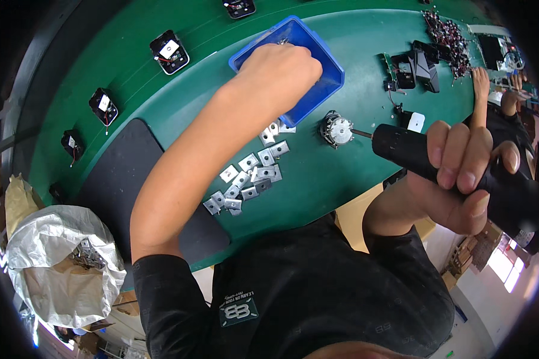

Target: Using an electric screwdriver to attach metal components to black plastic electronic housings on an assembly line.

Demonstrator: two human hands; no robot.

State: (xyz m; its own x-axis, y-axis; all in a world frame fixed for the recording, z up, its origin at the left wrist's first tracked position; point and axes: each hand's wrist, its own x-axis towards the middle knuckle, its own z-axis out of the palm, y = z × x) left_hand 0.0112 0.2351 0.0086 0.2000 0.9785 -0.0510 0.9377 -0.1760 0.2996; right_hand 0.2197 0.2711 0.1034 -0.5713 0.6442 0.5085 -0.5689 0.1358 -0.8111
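My left hand (284,70) reaches down into a blue plastic bin (329,60), its fingers curled out of sight, so whatever they pinch is hidden. Wrapped in the fingers of my right hand (455,164) is a black electric screwdriver (404,146), held sideways with its thin bit pointing left. The bit's tip lines up with a round metal motor-like part (339,130) on the green table; I cannot tell whether they touch. Below my left wrist lie several small square metal plates with holes (248,179), loosely scattered.
A dark mat (117,173) covers the table's left side, beside a white sack (48,263) holding metal parts. Along the far green strip sit several black housings (169,52). At right are dark casings (422,69), a heap of small wired parts (448,39) and another person's arm (480,96).
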